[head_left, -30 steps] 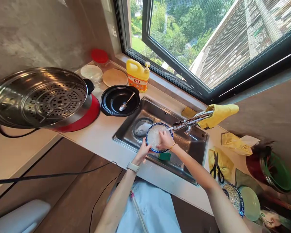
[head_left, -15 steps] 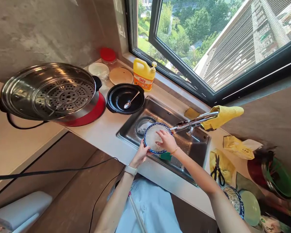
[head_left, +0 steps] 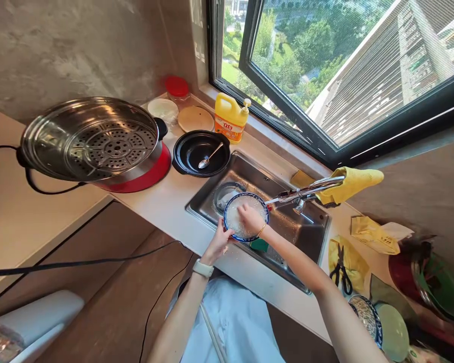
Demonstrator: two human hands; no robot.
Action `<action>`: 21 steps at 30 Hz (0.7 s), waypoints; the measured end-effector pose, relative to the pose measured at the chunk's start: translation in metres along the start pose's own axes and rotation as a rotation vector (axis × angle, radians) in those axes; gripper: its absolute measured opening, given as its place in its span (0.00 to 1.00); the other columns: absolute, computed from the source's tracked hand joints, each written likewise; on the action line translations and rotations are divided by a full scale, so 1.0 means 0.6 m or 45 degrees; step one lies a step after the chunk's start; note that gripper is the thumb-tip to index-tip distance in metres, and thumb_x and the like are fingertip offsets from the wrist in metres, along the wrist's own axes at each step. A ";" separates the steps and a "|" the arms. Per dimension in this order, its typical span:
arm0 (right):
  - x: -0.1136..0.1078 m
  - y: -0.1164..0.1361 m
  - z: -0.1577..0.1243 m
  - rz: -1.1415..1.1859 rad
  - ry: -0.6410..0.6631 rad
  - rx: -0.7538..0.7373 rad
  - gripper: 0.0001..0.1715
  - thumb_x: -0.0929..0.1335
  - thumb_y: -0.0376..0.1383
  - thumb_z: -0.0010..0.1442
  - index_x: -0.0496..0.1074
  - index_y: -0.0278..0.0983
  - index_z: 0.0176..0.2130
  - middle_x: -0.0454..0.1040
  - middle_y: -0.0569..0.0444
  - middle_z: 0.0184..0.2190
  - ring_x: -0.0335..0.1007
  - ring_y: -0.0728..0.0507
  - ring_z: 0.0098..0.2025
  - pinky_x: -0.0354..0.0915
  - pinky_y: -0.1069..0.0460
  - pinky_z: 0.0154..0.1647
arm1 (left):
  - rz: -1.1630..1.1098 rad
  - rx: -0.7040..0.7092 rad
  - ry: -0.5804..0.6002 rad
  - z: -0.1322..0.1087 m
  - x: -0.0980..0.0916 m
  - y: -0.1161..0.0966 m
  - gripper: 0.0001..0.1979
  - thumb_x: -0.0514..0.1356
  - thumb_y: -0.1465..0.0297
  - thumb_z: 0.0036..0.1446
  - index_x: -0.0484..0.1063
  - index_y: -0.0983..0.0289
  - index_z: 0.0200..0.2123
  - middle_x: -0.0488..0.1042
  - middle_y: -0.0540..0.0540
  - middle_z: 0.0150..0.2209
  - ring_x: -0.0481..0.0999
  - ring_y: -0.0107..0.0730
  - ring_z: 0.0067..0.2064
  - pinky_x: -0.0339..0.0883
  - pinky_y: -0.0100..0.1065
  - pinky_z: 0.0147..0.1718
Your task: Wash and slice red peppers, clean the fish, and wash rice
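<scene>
My left hand (head_left: 219, 242) grips the near left edge of a blue-rimmed bowl (head_left: 265, 222), which it holds over the front left of the sink. What looks like white rice in cloudy water (head_left: 234, 218) fills the bowl. My right hand (head_left: 251, 219) is inside it, the fingers curled closed among the grains; the fingertips are partly hidden. Behind the bowl, the faucet (head_left: 306, 191) lets a thin stream run toward the rim. Under the bowl, a round clear lid or dish (head_left: 220, 194) and a green sponge (head_left: 259, 245) show in part.
A steel sink (head_left: 314, 237) is set in the counter. Left of it stand a black pot (head_left: 187, 156) with a spoon, a large steamer (head_left: 91, 136) and a yellow detergent jug (head_left: 230, 118). A yellow cloth (head_left: 359, 182) drapes the faucet; scissors (head_left: 340, 272) lie right. An open window (head_left: 287, 103) is behind.
My right hand has moved left within the bowl, and its fingers have gone from spread to curled in. The left hand keeps its hold on the rim. The view has shifted slightly.
</scene>
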State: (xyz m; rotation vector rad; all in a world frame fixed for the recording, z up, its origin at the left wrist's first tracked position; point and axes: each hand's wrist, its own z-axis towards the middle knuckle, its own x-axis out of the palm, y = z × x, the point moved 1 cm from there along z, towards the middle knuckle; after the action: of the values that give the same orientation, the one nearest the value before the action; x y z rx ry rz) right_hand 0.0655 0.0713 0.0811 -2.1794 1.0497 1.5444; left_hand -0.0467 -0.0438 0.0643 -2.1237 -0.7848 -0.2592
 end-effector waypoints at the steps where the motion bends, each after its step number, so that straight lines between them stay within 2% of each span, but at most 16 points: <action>1: -0.005 0.001 -0.004 0.000 -0.019 -0.021 0.18 0.61 0.26 0.62 0.65 0.34 0.52 0.67 0.43 0.49 0.68 0.41 0.46 0.65 0.48 0.46 | -0.009 0.000 0.003 -0.002 0.000 0.001 0.23 0.61 0.75 0.42 0.57 0.58 0.43 0.67 0.48 0.37 0.71 0.27 0.34 0.75 0.35 0.34; 4: -0.023 0.004 -0.022 0.021 -0.169 -0.053 0.21 0.63 0.31 0.62 0.65 0.38 0.54 0.66 0.44 0.53 0.62 0.38 0.54 0.60 0.44 0.54 | -0.034 -0.005 0.010 -0.006 0.001 0.001 0.23 0.60 0.75 0.43 0.56 0.58 0.43 0.68 0.50 0.39 0.71 0.27 0.34 0.75 0.36 0.34; 7: -0.028 0.007 -0.037 0.032 -0.299 -0.030 0.34 0.67 0.42 0.60 0.58 0.40 0.63 0.57 0.42 0.63 0.50 0.34 0.64 0.52 0.39 0.61 | -0.048 -0.006 0.010 -0.010 0.005 -0.001 0.24 0.60 0.75 0.43 0.56 0.58 0.43 0.68 0.50 0.41 0.72 0.27 0.34 0.75 0.36 0.33; 10: -0.013 0.009 -0.043 -0.018 -0.173 -0.018 0.43 0.67 0.48 0.60 0.51 0.38 0.67 0.51 0.38 0.67 0.43 0.30 0.68 0.46 0.35 0.63 | -0.046 0.001 0.012 -0.013 0.008 -0.005 0.24 0.60 0.74 0.42 0.55 0.58 0.43 0.68 0.49 0.40 0.72 0.25 0.33 0.74 0.35 0.33; 12: -0.001 0.008 -0.043 -0.061 -0.075 -0.023 0.44 0.67 0.47 0.60 0.49 0.39 0.68 0.51 0.37 0.67 0.44 0.29 0.67 0.46 0.34 0.62 | -0.039 0.001 0.018 -0.015 0.009 -0.007 0.24 0.61 0.74 0.41 0.55 0.58 0.42 0.68 0.47 0.38 0.71 0.24 0.32 0.74 0.34 0.33; 14: 0.004 0.007 -0.044 -0.087 -0.077 -0.012 0.46 0.68 0.46 0.59 0.47 0.39 0.68 0.50 0.38 0.67 0.45 0.29 0.67 0.46 0.34 0.62 | -0.041 0.008 0.029 -0.016 0.010 -0.007 0.24 0.61 0.73 0.41 0.54 0.58 0.41 0.68 0.46 0.37 0.72 0.24 0.33 0.74 0.34 0.34; 16: 0.001 0.007 -0.047 -0.102 -0.104 -0.021 0.44 0.68 0.43 0.59 0.49 0.38 0.68 0.51 0.38 0.67 0.45 0.30 0.67 0.47 0.34 0.62 | -0.051 0.014 0.030 -0.017 0.010 -0.005 0.25 0.62 0.74 0.40 0.54 0.58 0.41 0.68 0.46 0.37 0.72 0.24 0.33 0.74 0.35 0.35; 18: -0.008 0.010 -0.050 -0.097 -0.083 -0.063 0.38 0.67 0.40 0.59 0.54 0.38 0.66 0.54 0.40 0.66 0.47 0.32 0.66 0.51 0.36 0.61 | -0.067 0.005 0.030 -0.017 0.010 -0.001 0.24 0.62 0.74 0.41 0.54 0.58 0.41 0.68 0.46 0.37 0.72 0.24 0.32 0.74 0.36 0.36; 21: -0.029 0.020 -0.057 -0.047 -0.101 -0.019 0.30 0.66 0.39 0.60 0.61 0.41 0.61 0.59 0.44 0.63 0.55 0.35 0.61 0.59 0.41 0.56 | -0.083 -0.013 0.029 -0.017 0.009 0.006 0.24 0.61 0.75 0.41 0.55 0.58 0.41 0.68 0.46 0.35 0.72 0.24 0.31 0.75 0.35 0.34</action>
State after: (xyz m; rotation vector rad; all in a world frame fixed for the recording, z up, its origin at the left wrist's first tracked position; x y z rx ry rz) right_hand 0.0786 0.0496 0.1123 -2.1163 0.9713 1.6131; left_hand -0.0392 -0.0508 0.0705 -2.1032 -0.8423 -0.3223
